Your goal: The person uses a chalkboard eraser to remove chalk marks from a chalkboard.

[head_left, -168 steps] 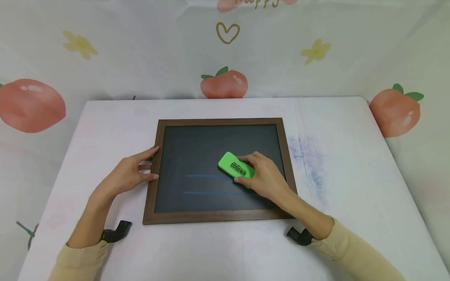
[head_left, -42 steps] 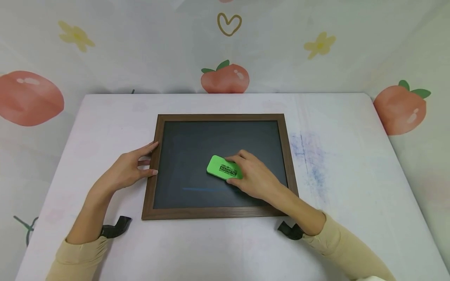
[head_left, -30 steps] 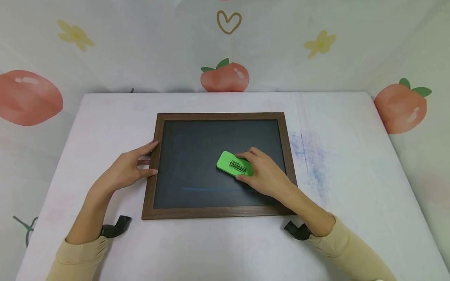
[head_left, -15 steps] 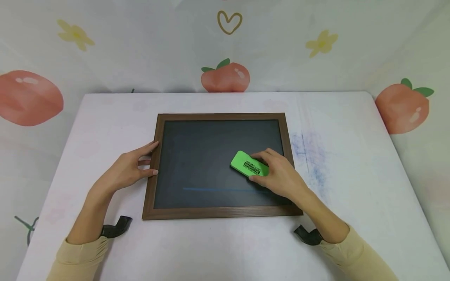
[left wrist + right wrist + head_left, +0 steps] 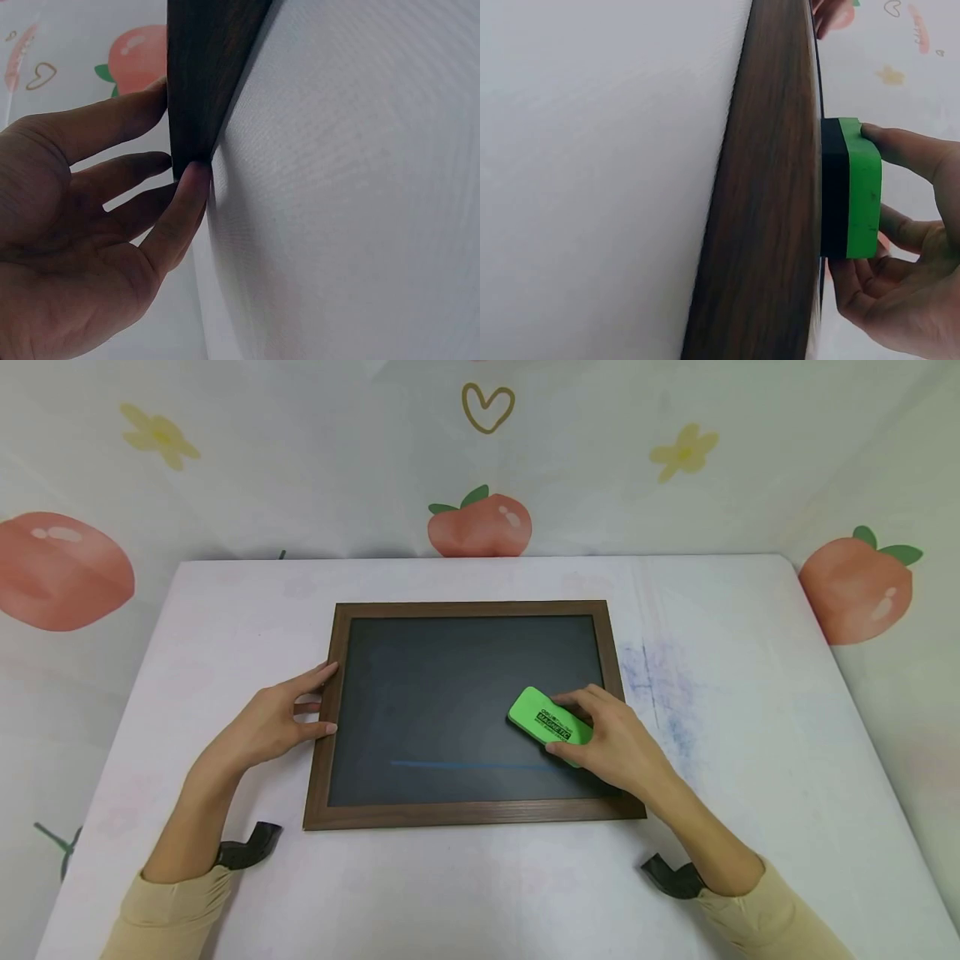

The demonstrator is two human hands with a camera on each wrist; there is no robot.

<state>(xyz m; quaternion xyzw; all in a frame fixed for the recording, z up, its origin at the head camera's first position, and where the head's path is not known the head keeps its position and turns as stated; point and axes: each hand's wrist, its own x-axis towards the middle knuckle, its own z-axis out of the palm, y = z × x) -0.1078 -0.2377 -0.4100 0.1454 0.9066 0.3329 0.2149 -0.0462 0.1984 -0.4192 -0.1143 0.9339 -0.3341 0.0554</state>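
A small chalkboard (image 5: pixel 442 685) in a brown wooden frame (image 5: pixel 465 812) lies flat on the white table. A blue line (image 5: pixel 465 765) runs across its lower part, its right end covered by the eraser and hand. My right hand (image 5: pixel 618 739) grips a green magnetic board eraser (image 5: pixel 542 714) between thumb and fingers, on the right side of the board. In the right wrist view, the eraser's dark underside (image 5: pixel 835 191) faces the board. My left hand (image 5: pixel 262 722) touches the frame's left edge with its thumb and extended fingers, also seen against the dark frame side (image 5: pixel 199 82) in the left wrist view.
Blue smudges (image 5: pixel 663 693) mark the table (image 5: pixel 757 693) to the right of the board. A backdrop (image 5: pixel 585 468) printed with peaches, flowers and a heart rises behind the table. A black wrist mount (image 5: pixel 251 846) sits at the left cuff, another (image 5: pixel 672 878) at the right.
Two blue lines showed at first; the upper one is gone. Over the last second my right hand has slid the eraser to the right and slightly nearer. The left hand stays at the frame.
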